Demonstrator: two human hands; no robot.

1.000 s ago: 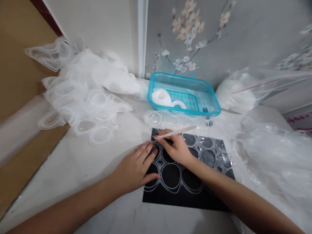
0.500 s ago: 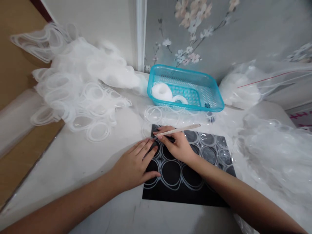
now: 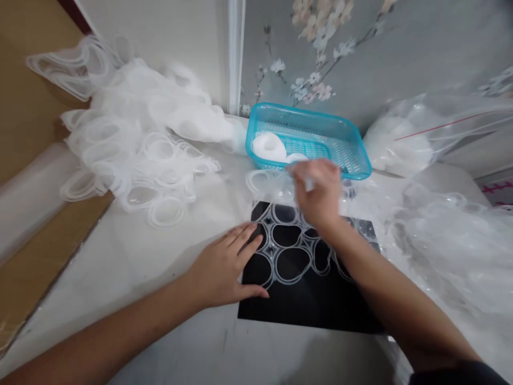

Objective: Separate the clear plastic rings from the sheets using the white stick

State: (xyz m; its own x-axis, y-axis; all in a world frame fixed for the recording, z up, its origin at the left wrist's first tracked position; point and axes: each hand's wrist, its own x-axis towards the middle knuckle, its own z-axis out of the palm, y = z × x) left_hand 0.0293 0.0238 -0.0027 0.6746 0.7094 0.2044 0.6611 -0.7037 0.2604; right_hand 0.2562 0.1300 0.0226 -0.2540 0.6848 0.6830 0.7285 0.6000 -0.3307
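Note:
A black mat (image 3: pixel 304 310) lies on the white table, with a clear plastic sheet of linked rings (image 3: pixel 289 251) on top of it. My left hand (image 3: pixel 226 270) rests flat with fingers spread on the mat's left edge, touching the ring sheet. My right hand (image 3: pixel 317 193) is raised over the mat's far edge, just in front of the turquoise basket (image 3: pixel 355 160). It is blurred and its fingers are closed. The far end of the ring sheet rises toward it and looks stretched. The thin stick it held is lost in the blur.
The basket holds white round pieces (image 3: pixel 268 145). A big heap of white ring sheets (image 3: pixel 136 139) fills the back left. A clear bag of white pieces (image 3: pixel 401 144) and loose clear plastic (image 3: pixel 452 251) crowd the right. A wall stands behind.
My right hand has left the mat, where it worked with the stick, and risen toward the basket, drawing the ring sheet up. My left hand stays pressed on the mat's left edge.

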